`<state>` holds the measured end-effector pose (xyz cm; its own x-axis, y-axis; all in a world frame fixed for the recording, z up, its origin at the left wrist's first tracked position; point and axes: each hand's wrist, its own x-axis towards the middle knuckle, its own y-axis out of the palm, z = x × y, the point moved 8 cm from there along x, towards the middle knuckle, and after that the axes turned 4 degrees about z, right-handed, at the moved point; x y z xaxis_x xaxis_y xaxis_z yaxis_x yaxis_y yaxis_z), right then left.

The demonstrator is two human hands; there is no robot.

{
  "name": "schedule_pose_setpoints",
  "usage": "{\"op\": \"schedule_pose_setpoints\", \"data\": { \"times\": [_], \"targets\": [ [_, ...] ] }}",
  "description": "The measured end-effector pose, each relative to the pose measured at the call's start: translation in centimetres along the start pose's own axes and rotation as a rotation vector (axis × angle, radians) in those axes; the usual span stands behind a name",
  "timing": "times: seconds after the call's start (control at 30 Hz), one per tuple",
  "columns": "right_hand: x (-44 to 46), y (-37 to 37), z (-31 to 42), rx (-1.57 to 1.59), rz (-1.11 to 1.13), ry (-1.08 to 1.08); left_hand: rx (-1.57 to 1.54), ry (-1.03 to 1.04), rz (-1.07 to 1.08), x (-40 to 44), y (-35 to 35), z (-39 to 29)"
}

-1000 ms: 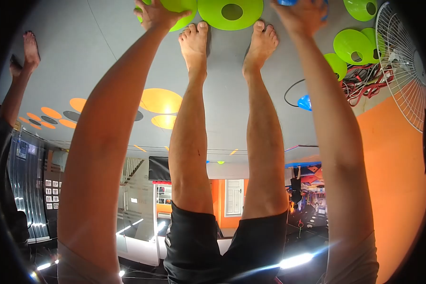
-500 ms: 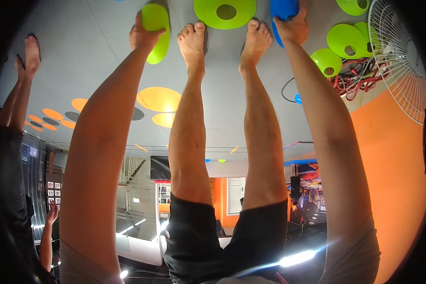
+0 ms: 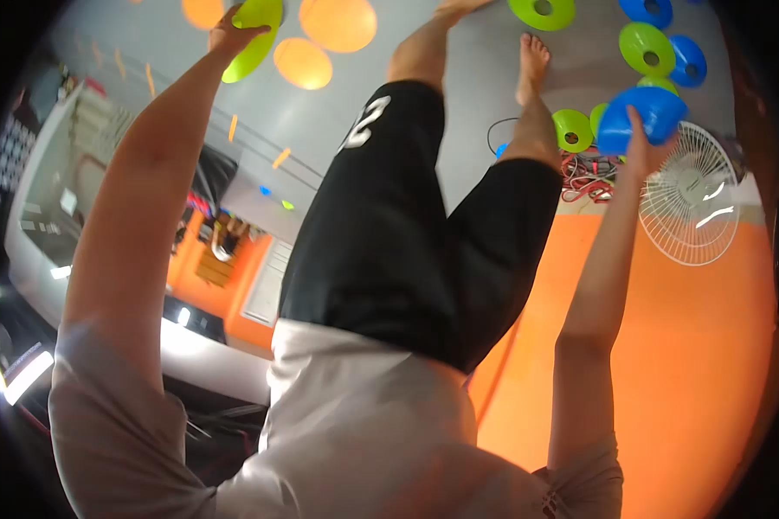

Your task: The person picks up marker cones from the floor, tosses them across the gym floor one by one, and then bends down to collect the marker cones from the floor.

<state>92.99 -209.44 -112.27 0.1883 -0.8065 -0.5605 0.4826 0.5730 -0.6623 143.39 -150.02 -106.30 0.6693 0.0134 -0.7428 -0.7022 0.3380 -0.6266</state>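
Observation:
My left hand (image 3: 228, 36) is closed on a lime-green disc cone (image 3: 258, 39) at the upper left. Its thumb lies across the cone's face. Orange flat discs (image 3: 339, 23) are on the grey floor beside it. At the upper right, my right hand (image 3: 649, 157) grips a blue disc cone (image 3: 636, 119) by its edge, with some fingers hidden or blurred. This cone is in front of several green and blue cones and overlaps the top of the fan. A green cone (image 3: 563, 12) lies near my bare foot (image 3: 534, 65).
A white-caged fan (image 3: 691, 203) stands by the orange wall (image 3: 658, 346) at right. Red cables (image 3: 587, 180) are bundled beside it. More green cones (image 3: 632, 54) and blue cones (image 3: 687, 62) lie on the grey floor (image 3: 472, 95). The room appears upside down.
My body and view have turned, and my legs now slant. My right hand has lifted the blue cone toward the fan. My left hand still holds the green cone, now nearer the orange discs.

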Motion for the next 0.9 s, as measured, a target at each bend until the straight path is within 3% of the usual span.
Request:
{"op": "schedule_pose_setpoints", "data": {
  "times": [0.03, 0.07, 0.17, 0.3, 0.33, 0.4, 0.53, 0.67, 0.7, 0.8, 0.9],
  "targets": [
    [0.4, -2.0, 2.4, -0.033, -0.005, -0.176, -0.005, -0.056, -0.050, -3.2, -2.7, 3.2],
    [-2.3, -3.5, 7.3, 0.185, 0.019, -0.177, -0.117, -0.099, -0.112, -6.9, -5.1, 5.8],
    [-7.9, -7.0, 16.9, 0.139, 0.237, -0.320, -0.439, -0.181, -0.299, -20.9, -9.7, 11.9],
    [-19.7, -8.2, 31.1, 0.005, 0.700, -0.720, -0.875, -0.254, -0.460, -42.8, -7.0, 17.9],
    [-22.5, -8.2, 33.5, 0.011, 0.779, -0.787, -0.884, -0.183, -0.569, -47.3, -4.9, 19.3],
    [-29.5, -8.1, 37.4, -0.010, 0.878, -0.959, -1.203, -0.362, -0.524, -56.1, -2.4, 18.4],
    [-42.2, -6.8, 41.2, 0.043, 1.151, -1.097, -1.489, -0.509, -0.809, -66.5, 2.1, 17.6],
    [-53.8, -7.2, 40.9, 0.094, 1.488, -1.141, -1.780, -0.362, -1.091, -73.5, 9.5, 16.2],
    [-55.9, -6.4, 40.8, 0.094, 1.554, -1.073, -1.826, -0.425, -1.084, -73.8, 12.8, 15.7],
    [-61.0, -4.8, 39.5, 0.093, 1.691, -1.147, -1.942, -0.596, -1.103, -78.3, 18.5, 12.0],
    [-68.2, -2.7, 38.6, -0.106, 1.844, -1.173, -2.039, -0.753, -1.302, -82.0, 26.2, 8.3]
  ]
}}
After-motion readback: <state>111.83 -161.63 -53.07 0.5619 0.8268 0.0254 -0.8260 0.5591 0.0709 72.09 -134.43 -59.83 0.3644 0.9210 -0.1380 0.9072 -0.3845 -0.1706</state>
